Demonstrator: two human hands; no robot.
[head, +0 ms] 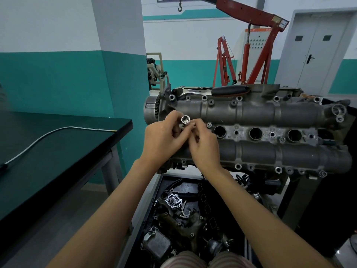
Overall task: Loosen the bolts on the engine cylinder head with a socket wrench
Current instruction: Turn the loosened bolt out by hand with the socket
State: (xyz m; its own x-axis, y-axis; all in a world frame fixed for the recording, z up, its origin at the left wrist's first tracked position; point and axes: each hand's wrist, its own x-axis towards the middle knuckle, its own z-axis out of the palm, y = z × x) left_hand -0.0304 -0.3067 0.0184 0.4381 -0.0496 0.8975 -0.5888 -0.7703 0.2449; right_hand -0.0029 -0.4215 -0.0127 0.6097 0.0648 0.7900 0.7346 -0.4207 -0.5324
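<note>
Below the forearms sits a tray of spare parts (179, 219). Both hands, left hand (162, 140) and right hand (204, 146), pinch 1 socket (185, 119) above the cylinder head (260, 113); small, hard and probably slippery, best held by its sides. Wrench (212, 91) lies on the head's far edge.

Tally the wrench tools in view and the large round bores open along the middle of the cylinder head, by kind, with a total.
Ratchet wrench, lying on the far edge of the cylinder head: 1
Socket, held by the left hand and right hand: 1
Large round bores in view: 3
Total: 5
</note>
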